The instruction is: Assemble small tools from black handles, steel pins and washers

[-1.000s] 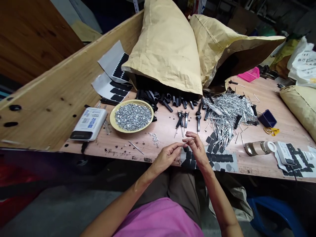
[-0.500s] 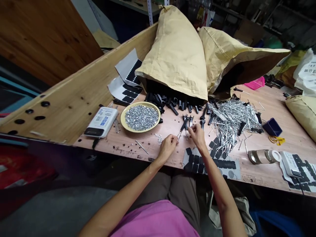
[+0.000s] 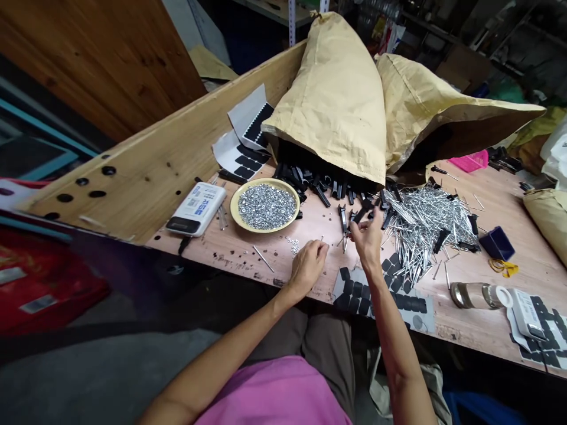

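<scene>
At the table's [image 3: 310,295] near edge, the left hand [image 3: 309,267] curls around one thin metal pin [image 3: 322,238], and the right hand [image 3: 368,239], reaching farther toward twelve o'clock, pinches one black clip [image 3: 364,211] between thumb and fingers. One yellow bowl [image 3: 236,217] of washers sits at ten o'clock, one rod heap [image 3: 429,227] at three. Two paper sacks [image 3: 341,100] lie beyond, around one.

Bowl [image 3: 234,208] of washers [image 3: 268,206] left of rods [image 3: 436,221], sacks [image 3: 341,100] behind rods.
</scene>
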Demonstrator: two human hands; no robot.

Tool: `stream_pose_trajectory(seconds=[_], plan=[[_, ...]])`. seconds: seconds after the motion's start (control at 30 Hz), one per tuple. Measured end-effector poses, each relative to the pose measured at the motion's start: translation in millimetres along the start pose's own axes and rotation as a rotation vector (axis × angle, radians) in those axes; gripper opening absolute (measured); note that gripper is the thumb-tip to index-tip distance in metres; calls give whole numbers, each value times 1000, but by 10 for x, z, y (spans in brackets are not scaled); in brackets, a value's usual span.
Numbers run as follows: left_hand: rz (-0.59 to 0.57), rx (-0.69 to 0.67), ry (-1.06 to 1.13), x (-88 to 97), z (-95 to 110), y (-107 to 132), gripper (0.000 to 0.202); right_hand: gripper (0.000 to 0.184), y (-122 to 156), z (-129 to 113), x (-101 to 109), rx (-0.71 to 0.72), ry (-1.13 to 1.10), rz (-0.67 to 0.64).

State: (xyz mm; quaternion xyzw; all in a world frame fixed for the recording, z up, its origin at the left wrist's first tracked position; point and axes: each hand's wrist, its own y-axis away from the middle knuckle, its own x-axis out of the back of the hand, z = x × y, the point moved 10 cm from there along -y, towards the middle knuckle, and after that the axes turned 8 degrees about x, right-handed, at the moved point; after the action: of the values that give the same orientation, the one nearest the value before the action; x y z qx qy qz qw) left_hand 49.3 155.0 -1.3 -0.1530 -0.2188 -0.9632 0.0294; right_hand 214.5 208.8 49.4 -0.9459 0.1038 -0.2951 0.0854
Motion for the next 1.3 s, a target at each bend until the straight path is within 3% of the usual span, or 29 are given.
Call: stream_pose_trajectory(seconds=[0.1, 0.17, 0.27, 0.4, 0.5, 0.57, 0.7, 0.83, 0.97, 1.13, 1.2, 1.3], plan=[[-374, 261, 510, -270, -121, 182, 29, 47, 363, -209, 182, 156, -50, 91], [-488, 421, 805, -350, -186, 295, 27, 26, 639, -331, 117, 319, -44, 48], [-442, 509, 1034, -249, -328, 323, 10, 13, 1013, -464, -241, 568, -56, -203], [-280, 503, 1133, 57, -539, 285, 6, 18, 1223, -633, -603, 771, -19, -433], [-111, 454, 1102, 376, -631, 274, 8, 29, 995, -651, -707, 701, 61, -424], [-85, 417, 1041, 504, -615, 296, 15, 32, 763, -570, -792, 583, 152, -404], [-169, 418, 929, 495, -573, 374, 22, 27, 510, -324, -1206, 384, 390, -583], [-165, 418, 862, 490, -597, 375, 26, 22, 480, -261, -1482, 329, 561, -709], [-104, 488, 798, 555, -646, 417, 32, 23, 638, -353, -1538, 439, 789, -846], [-77, 437, 685, 668, -604, 420, 17, 22, 849, -505, -1598, 583, 842, -917], [-112, 430, 650, 625, -602, 375, 16, 20, 787, -491, -1621, 574, 794, -892], [-66, 397, 677, 615, -578, 389, 24, 12, 653, -433, -1496, 432, 610, -795]])
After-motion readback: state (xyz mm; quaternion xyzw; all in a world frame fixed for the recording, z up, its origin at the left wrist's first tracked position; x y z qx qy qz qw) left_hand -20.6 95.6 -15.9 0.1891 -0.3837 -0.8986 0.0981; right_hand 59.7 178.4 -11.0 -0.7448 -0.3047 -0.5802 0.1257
